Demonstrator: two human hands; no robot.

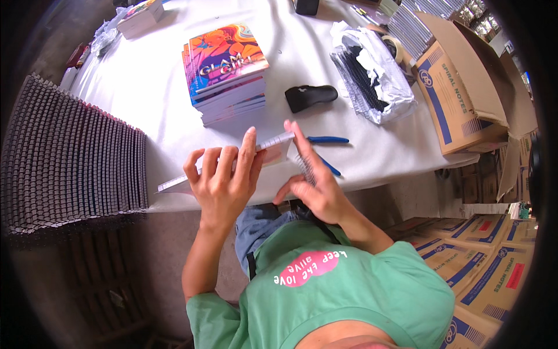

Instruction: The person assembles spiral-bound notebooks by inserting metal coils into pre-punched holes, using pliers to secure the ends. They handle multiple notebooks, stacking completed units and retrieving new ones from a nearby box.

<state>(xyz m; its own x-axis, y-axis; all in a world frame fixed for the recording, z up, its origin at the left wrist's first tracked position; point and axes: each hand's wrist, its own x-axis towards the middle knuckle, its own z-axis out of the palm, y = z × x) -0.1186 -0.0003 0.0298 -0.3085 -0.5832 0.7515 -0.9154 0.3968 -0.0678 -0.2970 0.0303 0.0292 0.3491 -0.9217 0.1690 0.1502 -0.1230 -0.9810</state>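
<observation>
My left hand (225, 180) grips a thin block of pages (174, 185), tilted on edge over the table's near side, its fingers spread across it. A row of small marks runs along the block's upper edge. My right hand (322, 189) is at the block's right end, its fingertips against the corner and slightly blurred. A dark ribbed spiral coil (306, 170) shows between its fingers and thumb, partly hidden. Just beyond lie blue-handled pliers (330, 139). Farther back are a stack of colourful printed books (228, 64) and a black wedge-shaped object (311, 98).
A tall pile of spiral-bound notebooks (72, 157) stands at the left. White wrapping with black coils (372, 75) lies right of centre. An open cardboard carton (450, 93) is at the right, with closed cartons (465, 256) below. Another book stack (141, 20) sits far left on the white-covered table (128, 75).
</observation>
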